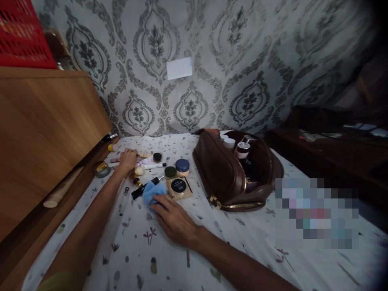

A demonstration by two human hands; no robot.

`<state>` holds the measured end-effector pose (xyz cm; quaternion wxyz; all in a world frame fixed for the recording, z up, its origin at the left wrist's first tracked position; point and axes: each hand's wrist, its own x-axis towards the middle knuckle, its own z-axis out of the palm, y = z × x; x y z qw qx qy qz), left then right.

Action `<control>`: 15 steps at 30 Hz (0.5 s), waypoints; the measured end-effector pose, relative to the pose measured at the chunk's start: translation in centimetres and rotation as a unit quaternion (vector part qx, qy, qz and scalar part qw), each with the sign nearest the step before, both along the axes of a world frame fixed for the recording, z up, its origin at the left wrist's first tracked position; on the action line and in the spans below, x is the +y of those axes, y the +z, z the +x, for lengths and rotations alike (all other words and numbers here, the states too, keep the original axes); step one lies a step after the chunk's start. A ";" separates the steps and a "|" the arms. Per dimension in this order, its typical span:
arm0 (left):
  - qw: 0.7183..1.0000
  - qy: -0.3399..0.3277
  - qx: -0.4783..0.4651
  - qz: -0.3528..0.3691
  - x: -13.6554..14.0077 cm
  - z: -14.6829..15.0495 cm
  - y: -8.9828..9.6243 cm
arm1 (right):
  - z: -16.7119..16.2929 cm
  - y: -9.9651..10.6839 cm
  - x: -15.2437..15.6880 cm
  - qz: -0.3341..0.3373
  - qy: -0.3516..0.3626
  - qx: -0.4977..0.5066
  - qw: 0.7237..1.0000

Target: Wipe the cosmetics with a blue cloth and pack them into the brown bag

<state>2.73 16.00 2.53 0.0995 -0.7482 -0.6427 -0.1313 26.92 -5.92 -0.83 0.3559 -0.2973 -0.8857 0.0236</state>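
A fluffy light-blue cloth (154,193) is bunched under the fingers of my right hand (174,216), which grips it against the patterned white sheet. My left hand (128,159) reaches farther out, its fingers curled down among small cosmetics; what they hold, if anything, is hidden. Close to it lie a white tube with a black cap (153,165) and a small black-lidded jar (157,157). A black slim tube (139,192) rests just left of the cloth. To the cloth's right are a square gold compact (179,187), a dark green-lidded jar (170,172) and a blue-lidded jar (182,166).
An unzipped brown cosmetic bag (218,169) stands at right, with several jars inside. A wooden cabinet (51,133) bounds the left, with a red basket (24,36) on top. A round grey-lidded container (101,169) sits beside the cabinet. Patterned wallpaper (200,32) covers the back wall.
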 end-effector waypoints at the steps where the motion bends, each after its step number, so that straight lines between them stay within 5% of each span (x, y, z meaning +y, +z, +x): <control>1: 1.000 0.003 0.002 -0.006 -0.1 0.0 0.2 | 0.0 0.0 0.0 0.000 0.000 0.000 1.000; 15: 0.993 -0.057 -0.095 0.053 -7.7 0.0 1.5 | 0.1 -0.2 0.3 -0.049 0.031 0.046 0.997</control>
